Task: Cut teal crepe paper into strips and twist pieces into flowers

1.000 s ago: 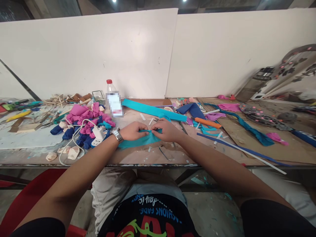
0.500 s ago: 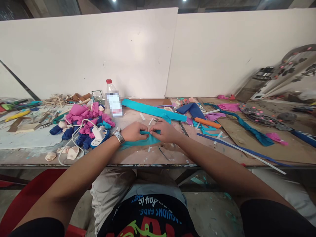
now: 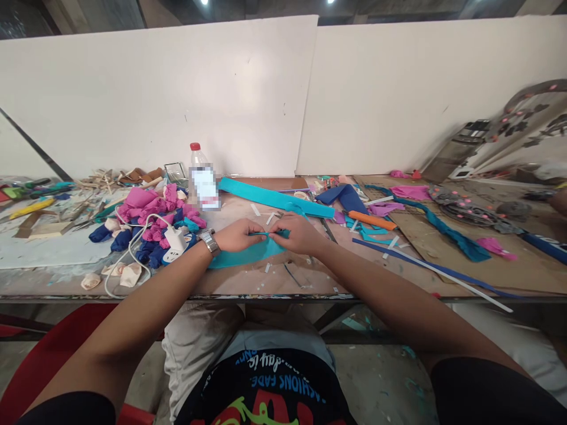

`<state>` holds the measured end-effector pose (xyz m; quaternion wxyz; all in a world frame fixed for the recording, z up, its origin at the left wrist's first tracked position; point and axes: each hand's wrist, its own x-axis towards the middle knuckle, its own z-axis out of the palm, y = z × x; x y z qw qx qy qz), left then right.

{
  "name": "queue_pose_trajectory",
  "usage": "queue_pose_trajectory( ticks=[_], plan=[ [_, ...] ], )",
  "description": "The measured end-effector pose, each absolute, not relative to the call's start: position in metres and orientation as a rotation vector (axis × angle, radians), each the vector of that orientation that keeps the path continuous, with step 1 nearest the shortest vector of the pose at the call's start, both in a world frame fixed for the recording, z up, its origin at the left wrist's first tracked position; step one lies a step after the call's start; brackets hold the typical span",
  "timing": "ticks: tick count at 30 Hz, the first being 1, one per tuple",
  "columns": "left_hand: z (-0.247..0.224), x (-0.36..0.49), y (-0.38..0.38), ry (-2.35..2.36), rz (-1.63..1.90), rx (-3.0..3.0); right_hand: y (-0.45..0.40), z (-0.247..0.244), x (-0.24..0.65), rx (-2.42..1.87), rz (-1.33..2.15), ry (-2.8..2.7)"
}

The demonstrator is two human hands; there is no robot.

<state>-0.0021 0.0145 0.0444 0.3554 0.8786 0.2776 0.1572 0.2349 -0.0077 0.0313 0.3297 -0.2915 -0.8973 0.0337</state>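
A strip of turquoise crepe paper [image 3: 248, 256] hangs down from my fingers over the table. My left hand [image 3: 241, 234], with a watch [image 3: 209, 241] on the wrist, pinches the strip's upper edge. Close beside it my right hand [image 3: 295, 232] pinches the same edge, fingertips nearly touching the left ones. The edge looks gathered between the two pinches. Just behind my hands lies a flat, folded turquoise band [image 3: 274, 198], with a loose piece hanging toward my right hand.
Pink and blue crumpled paper flowers [image 3: 150, 215] and a white power strip [image 3: 175, 239] with its cord lie left. A red-capped bottle [image 3: 201, 177] stands behind. An orange utility knife [image 3: 372, 220], blue strips and a long white stick [image 3: 452, 278] lie right. A white board [image 3: 155, 100] rises behind.
My fingers have shifted slightly along the strip's edge. The turquoise strip now hangs lower and flatter beneath my left hand.
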Motion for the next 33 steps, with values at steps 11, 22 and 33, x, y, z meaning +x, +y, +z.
queue_pose_trajectory(
  ticks=[11, 22, 33],
  plan=[
    [0.0444, -0.0033, 0.0201, 0.727, 0.396, 2.041, -0.0089, 0.0328, 0.2358, -0.605, -0.073, -2.351],
    [0.0398, -0.0004, 0.0207, 0.763, 0.449, 2.126, -0.0096, 0.0342, 0.2362, -0.589, -0.185, -2.379],
    [0.0425, -0.0007, 0.0122, 0.739, 0.484, 2.236, -0.0116, 0.0346, 0.2348, -0.693, -0.138, -2.343]
  ],
)
